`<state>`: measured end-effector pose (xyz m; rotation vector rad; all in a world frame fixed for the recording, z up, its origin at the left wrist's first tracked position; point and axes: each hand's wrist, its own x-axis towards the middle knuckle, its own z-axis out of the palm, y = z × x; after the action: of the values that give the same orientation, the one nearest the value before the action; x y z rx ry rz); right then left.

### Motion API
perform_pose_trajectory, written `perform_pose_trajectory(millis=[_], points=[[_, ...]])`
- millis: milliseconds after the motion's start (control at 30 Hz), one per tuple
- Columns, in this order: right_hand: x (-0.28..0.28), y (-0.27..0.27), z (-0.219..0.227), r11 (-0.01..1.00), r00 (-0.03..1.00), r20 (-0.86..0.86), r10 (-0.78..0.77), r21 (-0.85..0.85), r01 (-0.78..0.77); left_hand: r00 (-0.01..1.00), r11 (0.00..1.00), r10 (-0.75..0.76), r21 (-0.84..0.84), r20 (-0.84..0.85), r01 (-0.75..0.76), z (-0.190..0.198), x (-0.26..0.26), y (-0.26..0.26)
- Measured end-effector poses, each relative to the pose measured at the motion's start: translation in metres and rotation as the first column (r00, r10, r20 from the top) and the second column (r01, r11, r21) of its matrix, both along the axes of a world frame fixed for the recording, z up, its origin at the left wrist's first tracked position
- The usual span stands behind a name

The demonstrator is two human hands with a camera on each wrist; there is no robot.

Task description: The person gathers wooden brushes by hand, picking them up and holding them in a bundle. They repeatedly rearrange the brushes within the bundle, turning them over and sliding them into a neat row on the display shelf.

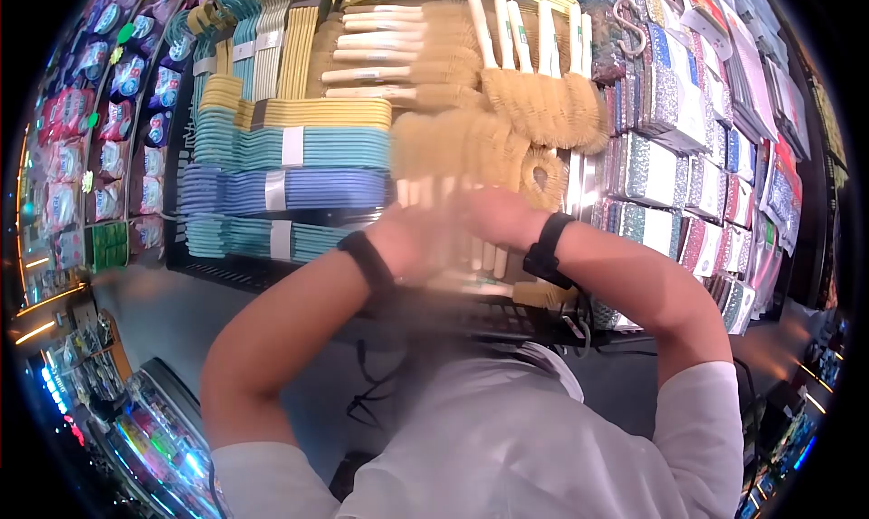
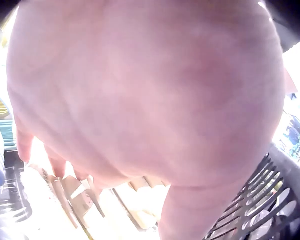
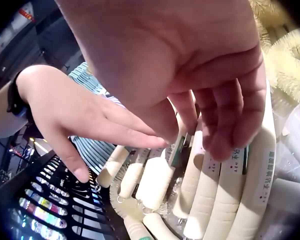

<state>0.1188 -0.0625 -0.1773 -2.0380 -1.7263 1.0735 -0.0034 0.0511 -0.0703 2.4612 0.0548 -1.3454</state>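
Bottle brushes with pale handles (image 3: 206, 195) and tan bristle heads (image 1: 453, 148) lie in a row under both hands. My left hand (image 3: 77, 107) reaches in from the side in the right wrist view, its fingers extended along the handle ends and its thumb spread. Its palm fills most of the left wrist view, over the handles. Over the same row, my right hand (image 3: 175, 55) has its fingers loosely bent downward, fingertips at the labelled handles. In the head view both hands are close together and blurred, below the bristle heads.
Stacked teal hangers (image 1: 335, 148) and blue hangers (image 1: 335, 189) lie left of the brushes. More brushes (image 1: 543, 103) sit behind. Packaged patterned cloths (image 1: 652, 171) stand at right. A black slotted basket edge (image 3: 65, 200) runs along the front.
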Motion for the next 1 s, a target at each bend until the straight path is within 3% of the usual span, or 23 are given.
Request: perform_pose_trajectory(millis=[67,167,333,400,433,533,567,667,800,933,1000], points=[[0.002,-0.002,0.009,0.995,0.997,0.031,0.071,0.061,-0.073,0.999,0.999,0.015,0.029,0.050,-0.017,-0.009,-0.003,-0.002],[-0.004,0.001,0.032,0.995,0.988,0.121,0.097,-0.048,-0.092,0.991,0.995,0.042,0.079,0.125,-0.053,-0.015,-0.007,-0.009],[-0.009,0.010,0.037,0.975,0.976,0.118,0.185,-0.143,-0.167,0.968,0.986,0.111,0.094,0.224,-0.134,-0.015,-0.015,-0.007],[-0.009,0.010,0.030,0.978,0.982,-0.001,0.186,-0.094,-0.186,0.967,0.979,0.161,0.092,0.198,-0.182,0.020,-0.013,0.001],[-0.009,0.009,0.019,0.981,0.978,-0.104,0.182,-0.046,-0.187,0.949,0.968,0.139,0.164,0.284,-0.190,-0.011,-0.035,0.012],[-0.019,0.007,-0.035,0.966,0.930,-0.263,0.257,0.095,-0.240,0.990,0.952,0.086,0.284,0.115,-0.115,-0.018,-0.045,0.023],[-0.022,0.010,-0.037,0.957,0.925,-0.246,0.291,0.097,-0.275,0.970,0.958,0.134,0.224,0.202,-0.179,-0.030,-0.051,0.028],[-0.031,0.015,-0.010,0.935,0.928,-0.120,0.353,0.037,-0.352,0.956,0.972,0.185,0.101,0.226,-0.212,-0.048,-0.047,0.031],[-0.041,0.011,0.013,0.918,0.916,0.095,0.390,0.035,-0.395,0.940,0.930,0.203,0.247,0.273,-0.272,-0.074,-0.034,0.026],[-0.039,0.016,0.036,0.857,0.827,0.226,0.515,-0.141,-0.495,0.921,0.920,0.162,0.283,0.354,-0.270,-0.103,-0.037,0.025],[-0.035,0.012,0.031,0.856,0.812,0.281,0.512,-0.085,-0.510,0.907,0.909,0.243,0.247,0.344,-0.337,-0.106,-0.035,0.026]])
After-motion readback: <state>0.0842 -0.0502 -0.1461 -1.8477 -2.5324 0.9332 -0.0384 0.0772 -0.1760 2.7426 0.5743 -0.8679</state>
